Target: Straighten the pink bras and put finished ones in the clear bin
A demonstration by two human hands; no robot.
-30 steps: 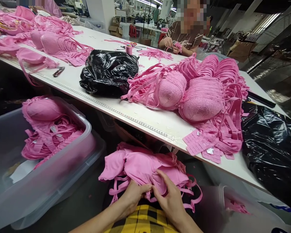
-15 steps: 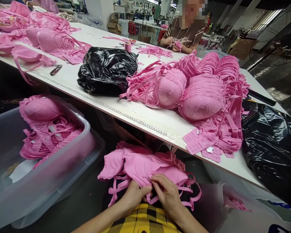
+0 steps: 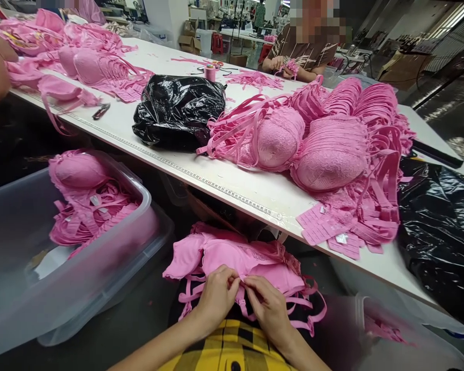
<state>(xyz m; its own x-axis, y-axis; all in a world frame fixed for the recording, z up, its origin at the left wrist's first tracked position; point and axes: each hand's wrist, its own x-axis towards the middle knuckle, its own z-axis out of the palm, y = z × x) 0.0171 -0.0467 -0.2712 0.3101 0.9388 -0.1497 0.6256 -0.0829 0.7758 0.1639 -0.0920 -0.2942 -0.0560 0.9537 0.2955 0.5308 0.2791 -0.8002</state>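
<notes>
A pink bra (image 3: 222, 255) lies across my lap with its cups toward the table and its straps hanging over dark cloth. My left hand (image 3: 220, 289) pinches the bra's lower edge near the middle, fingers curled. Right beside it, my right hand (image 3: 266, 299) pinches the same edge, so the fingertips of both hands nearly meet. Whatever small part lies between the fingertips is too small to make out. Just ahead, on the white table (image 3: 251, 188), sits a large stack of pink lace bras (image 3: 332, 149) with hook-and-eye strips spread at the near edge.
Left of my lap stands a clear plastic bin (image 3: 139, 206) holding pink bras. A black plastic bag (image 3: 180, 111), a measuring tape (image 3: 201, 180), a thread spool (image 3: 209, 72) and snips (image 3: 101, 111) lie on the table. Across it a person (image 3: 303, 49) handles pink pieces. More black plastic (image 3: 441, 221) drapes at right.
My left hand has moved up and in to meet the right hand at the bra's edge. The view has shifted slightly left, and another person's arm now shows at the far left.
</notes>
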